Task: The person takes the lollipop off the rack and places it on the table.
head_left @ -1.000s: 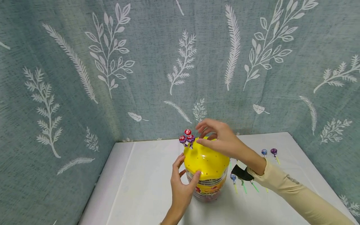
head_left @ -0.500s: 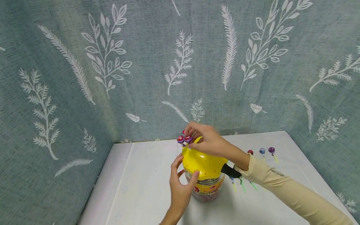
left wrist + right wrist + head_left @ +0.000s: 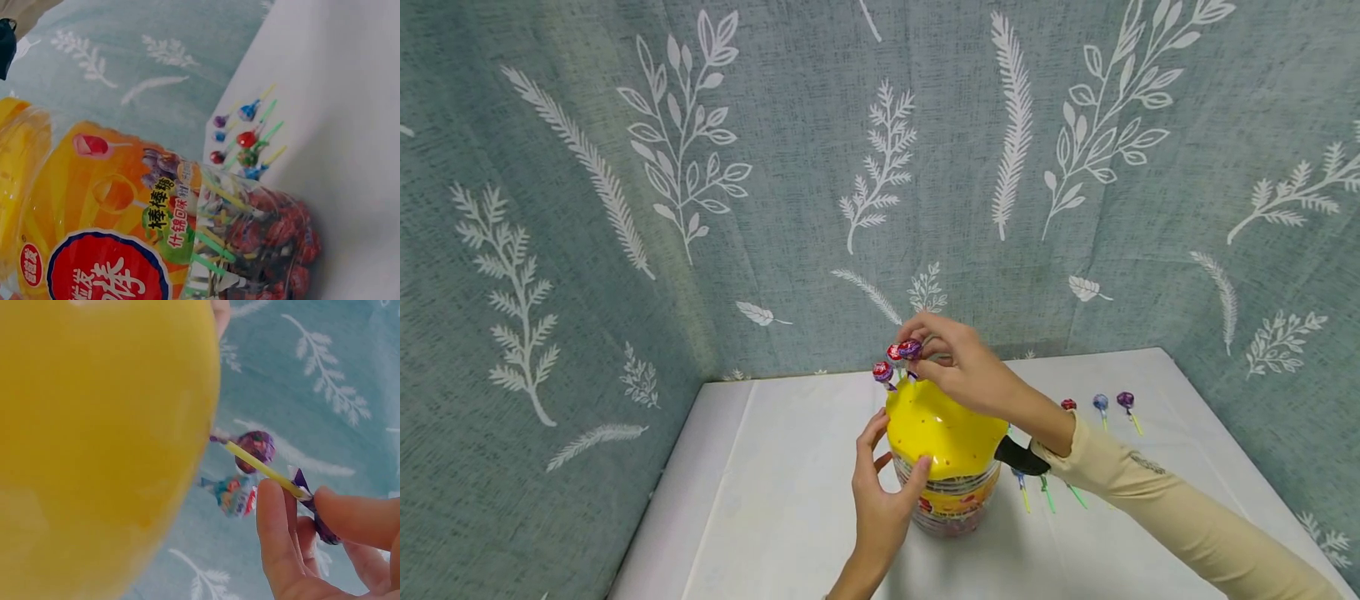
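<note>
A clear plastic candy jar (image 3: 951,504) with an orange label and a domed yellow lid (image 3: 947,433) stands on the table. My left hand (image 3: 883,500) holds the jar at its lid, thumb in front and fingers along the left side. Above the lid, my right hand (image 3: 958,362) pinches a purple-wrapped lollipop (image 3: 910,349) just below its head. In the right wrist view its yellow stick (image 3: 259,467) slants toward the lid; whether the tip is inside a hole is unclear. Beside it, a red-and-purple lollipop (image 3: 882,372) and a red one (image 3: 895,352) stick up from the lid.
Several loose lollipops lie in rows right of the jar, among them a purple one (image 3: 1125,401) and a blue one (image 3: 1100,402). Inside the jar are many more lollipops (image 3: 275,231). A leaf-patterned curtain (image 3: 805,208) encloses the back and sides of the white table (image 3: 775,483).
My right hand has moved left to the lollipops on the lid, taken hold of the purple one, and raised it slightly. My left hand stays on the jar.
</note>
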Demonstrator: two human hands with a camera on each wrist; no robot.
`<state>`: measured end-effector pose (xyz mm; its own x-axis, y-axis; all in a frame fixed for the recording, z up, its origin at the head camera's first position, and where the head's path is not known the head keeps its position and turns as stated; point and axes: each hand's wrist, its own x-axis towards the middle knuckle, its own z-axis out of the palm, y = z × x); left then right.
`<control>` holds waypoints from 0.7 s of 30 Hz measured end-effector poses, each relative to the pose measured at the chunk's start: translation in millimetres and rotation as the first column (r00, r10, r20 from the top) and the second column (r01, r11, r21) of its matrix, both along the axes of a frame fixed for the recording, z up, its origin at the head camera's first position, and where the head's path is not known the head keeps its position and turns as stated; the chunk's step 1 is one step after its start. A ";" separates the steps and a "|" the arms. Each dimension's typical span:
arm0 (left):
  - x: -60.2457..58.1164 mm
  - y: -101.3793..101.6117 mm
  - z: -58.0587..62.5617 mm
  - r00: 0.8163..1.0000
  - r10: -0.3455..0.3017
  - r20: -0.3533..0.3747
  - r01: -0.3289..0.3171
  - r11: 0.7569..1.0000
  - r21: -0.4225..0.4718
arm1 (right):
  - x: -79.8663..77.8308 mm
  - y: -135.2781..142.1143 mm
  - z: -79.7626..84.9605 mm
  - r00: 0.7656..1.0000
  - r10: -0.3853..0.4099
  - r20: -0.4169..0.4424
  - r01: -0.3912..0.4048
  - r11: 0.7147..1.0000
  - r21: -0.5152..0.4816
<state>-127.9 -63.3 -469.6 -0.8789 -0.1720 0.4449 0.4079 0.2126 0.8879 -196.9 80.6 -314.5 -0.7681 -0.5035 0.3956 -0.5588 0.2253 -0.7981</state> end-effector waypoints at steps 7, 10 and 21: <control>-0.1 0.2 0.3 1.000 0.001 0.006 -0.001 1.000 0.000 | 6.3 15.2 6.3 0.996 -0.091 -0.006 0.091 0.996 -0.014; 0.0 -0.2 0.9 1.000 -0.004 -0.010 0.004 1.000 0.003 | 8.0 22.9 5.1 0.992 -0.123 -0.007 0.123 0.992 -0.003; 0.1 -0.3 -0.2 0.999 -0.013 -0.029 0.013 1.000 0.007 | 13.8 55.7 1.5 0.983 -0.180 -0.021 0.180 0.984 0.013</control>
